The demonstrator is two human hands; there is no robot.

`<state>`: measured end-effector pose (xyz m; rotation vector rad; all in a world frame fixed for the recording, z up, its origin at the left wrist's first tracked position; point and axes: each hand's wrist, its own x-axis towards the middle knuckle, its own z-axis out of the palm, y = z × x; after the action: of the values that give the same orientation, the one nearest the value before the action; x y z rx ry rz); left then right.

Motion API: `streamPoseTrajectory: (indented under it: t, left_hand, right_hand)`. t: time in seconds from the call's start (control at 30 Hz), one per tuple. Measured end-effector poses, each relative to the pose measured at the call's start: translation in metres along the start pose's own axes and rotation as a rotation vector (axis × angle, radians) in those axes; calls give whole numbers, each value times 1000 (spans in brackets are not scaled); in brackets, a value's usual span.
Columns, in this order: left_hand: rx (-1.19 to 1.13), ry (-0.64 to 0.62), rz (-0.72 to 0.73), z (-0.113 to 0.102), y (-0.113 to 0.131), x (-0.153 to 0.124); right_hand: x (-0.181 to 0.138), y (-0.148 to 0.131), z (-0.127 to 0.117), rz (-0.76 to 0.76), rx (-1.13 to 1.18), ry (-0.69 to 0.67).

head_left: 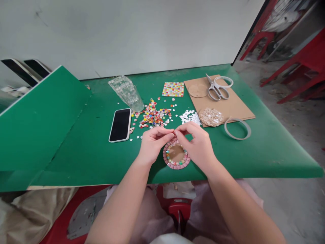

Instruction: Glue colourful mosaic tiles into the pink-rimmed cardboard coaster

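The disc [176,155] lies near the table's [254,152] near edge, about midway along it. Its outer ring of pink tiles is full, an inner ring of coloured chips is partly laid, and the centre is bare. My left hand [152,144] and right hand [198,145] meet just above its far rim, thumbs and forefingers pinched tip to tip; whether a chip sits between them I cannot tell. I judge I am readying one piece for the inner ring. Setting it calls for a steady drop into a gap without nudging its neighbours. Loose tiles [153,117] lie just beyond, a phone [120,124] to their left.
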<state>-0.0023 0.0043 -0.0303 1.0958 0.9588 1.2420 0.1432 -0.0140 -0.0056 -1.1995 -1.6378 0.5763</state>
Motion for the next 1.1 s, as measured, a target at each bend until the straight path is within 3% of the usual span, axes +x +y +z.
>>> streamPoseTrajectory:
  t: [0.17,0.33,0.5,1.1]
  left_hand:
    - [-38,-25,40,0,3,1]
    - [-32,-4,36,0,3,2]
    - [-28,4,23,0,3,2]
    - [-35,-6,64,1,2,2]
  right_hand:
    - [0,0,-2,26,70,-44]
    - [-2,-1,0,-91,18,65]
    - [-3,-1,1,-164,-36,73]
    - [-3,-1,-1,-1,45,10]
